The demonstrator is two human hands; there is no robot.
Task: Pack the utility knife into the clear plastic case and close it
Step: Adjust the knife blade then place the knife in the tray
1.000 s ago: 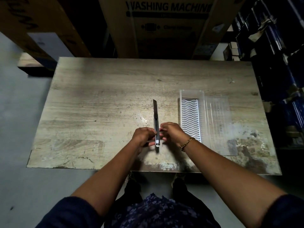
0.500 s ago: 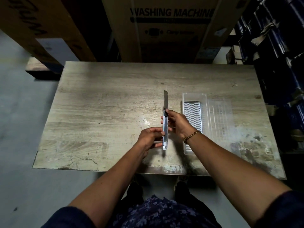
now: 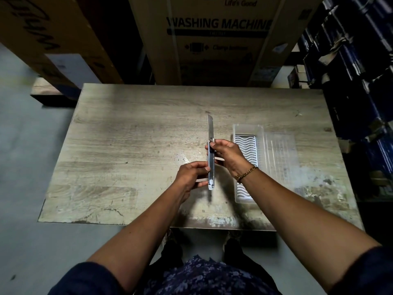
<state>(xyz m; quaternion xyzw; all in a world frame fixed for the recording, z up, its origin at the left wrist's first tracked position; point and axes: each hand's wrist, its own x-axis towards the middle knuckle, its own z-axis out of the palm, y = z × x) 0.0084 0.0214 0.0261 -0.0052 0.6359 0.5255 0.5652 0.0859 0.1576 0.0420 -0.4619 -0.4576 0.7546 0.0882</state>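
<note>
A slim utility knife [image 3: 211, 160] is held just above the wooden table [image 3: 131, 150], pointing away from me, its metal blade extended at the far end. My left hand [image 3: 191, 176] pinches the near end of the handle. My right hand [image 3: 228, 155] grips the handle higher up, fingers at the slider by the blade's base. The clear plastic case [image 3: 249, 133] lies open on the table to the right of the knife, its tray lined with a white wavy insert and its transparent lid [image 3: 280, 154] flat to the right.
Large cardboard boxes, one reading "WASHING MACHINE" [image 3: 217, 39], stand behind the table. Dark blue stacked goods [image 3: 357, 71] line the right side. Grey floor lies to the left and under the table's near edge.
My right hand has slid from the near end of the knife up toward the blade's base. The knife has been lifted and shifted slightly farther from me. The view has tilted.
</note>
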